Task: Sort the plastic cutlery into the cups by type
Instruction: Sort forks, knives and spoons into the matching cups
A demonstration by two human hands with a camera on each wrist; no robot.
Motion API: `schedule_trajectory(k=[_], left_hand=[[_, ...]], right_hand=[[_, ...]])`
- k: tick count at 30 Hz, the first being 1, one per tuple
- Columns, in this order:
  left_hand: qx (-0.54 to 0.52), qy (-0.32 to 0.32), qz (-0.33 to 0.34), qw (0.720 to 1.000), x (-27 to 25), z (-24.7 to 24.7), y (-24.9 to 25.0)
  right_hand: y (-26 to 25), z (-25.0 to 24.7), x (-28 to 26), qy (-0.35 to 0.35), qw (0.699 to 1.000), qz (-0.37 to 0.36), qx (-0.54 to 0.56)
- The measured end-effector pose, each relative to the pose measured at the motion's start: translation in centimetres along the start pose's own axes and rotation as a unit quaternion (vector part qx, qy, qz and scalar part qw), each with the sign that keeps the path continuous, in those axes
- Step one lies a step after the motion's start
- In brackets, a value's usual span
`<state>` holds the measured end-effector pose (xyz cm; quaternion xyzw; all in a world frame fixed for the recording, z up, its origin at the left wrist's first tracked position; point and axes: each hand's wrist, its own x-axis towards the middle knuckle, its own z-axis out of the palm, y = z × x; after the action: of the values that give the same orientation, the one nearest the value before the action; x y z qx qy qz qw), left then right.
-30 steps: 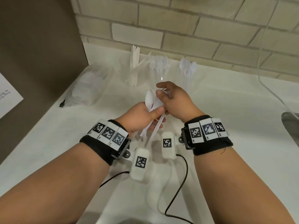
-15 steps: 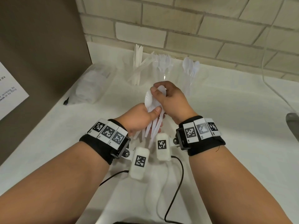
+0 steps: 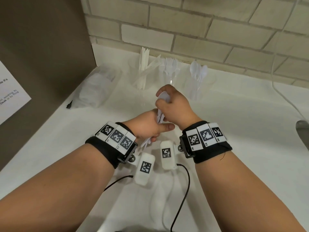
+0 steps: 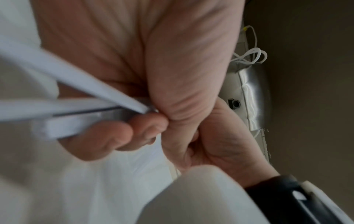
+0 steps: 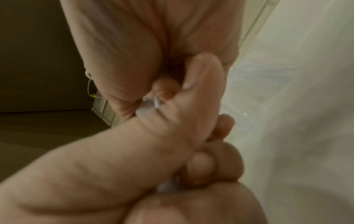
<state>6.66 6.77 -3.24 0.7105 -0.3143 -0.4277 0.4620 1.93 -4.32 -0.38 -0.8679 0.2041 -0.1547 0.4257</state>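
The left hand (image 3: 147, 126) is curled round a bunch of white plastic cutlery (image 3: 160, 117), with the thumb sticking out to the right. The handles (image 3: 146, 142) poke out below the hand, and in the left wrist view the curled fingers (image 4: 107, 134) press on them from under. The right hand (image 3: 173, 106) sits just above the left hand and touches it. Its fingers are bent round the top ends of the same bunch, so both hands hold it together. What kind of cutlery it is cannot be told, since the hands cover most of it. The right wrist view is blurry and shows only a small bit of white between the fingers (image 5: 147, 106).

Both hands are above the white bench (image 3: 234, 131). Three clear cups stand in a row behind the hands, near the brick wall (image 3: 184, 30). The middle cup (image 3: 170, 76), right behind the hands, holds forks. The cup to its left (image 3: 142, 76) holds knives. The cup to its right (image 3: 199, 82) holds spoons.

Further left of the cups lies a clear plastic bag (image 3: 98, 89), next to a brown board (image 3: 45, 47). A white cord (image 3: 284, 99) runs along the bench, well to the right of the cups.
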Motion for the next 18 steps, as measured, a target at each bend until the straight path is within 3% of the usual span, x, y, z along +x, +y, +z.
schedule_trajectory(k=[7,11,13,15,16,18], left_hand=[[0.052,0.057,0.073,0.994,-0.1,-2.1,-0.3],[0.096,0.162,0.05,0.981,0.2,-5.6,-1.3],[0.221,0.287,0.014,0.932,0.4,-8.6,-2.2],[0.359,0.395,-0.046,0.845,0.4,-11.6,-3.1],[0.395,0.424,-0.082,0.811,0.3,-12.8,-3.5],[0.413,0.418,-0.167,0.791,0.3,-14.8,-4.2]], right_hand=[[-0.7,-0.4,1.2,0.035,0.997,-0.057,-0.028],[-1.6,-5.4,3.8,0.163,0.982,-0.087,-0.051],[-2.0,-8.5,5.3,0.249,0.957,-0.113,-0.098],[-2.1,-11.1,6.8,0.322,0.926,-0.143,-0.133],[-2.0,-12.0,7.6,0.347,0.913,-0.152,-0.149],[-1.5,-12.9,9.0,0.371,0.9,-0.136,-0.183]])
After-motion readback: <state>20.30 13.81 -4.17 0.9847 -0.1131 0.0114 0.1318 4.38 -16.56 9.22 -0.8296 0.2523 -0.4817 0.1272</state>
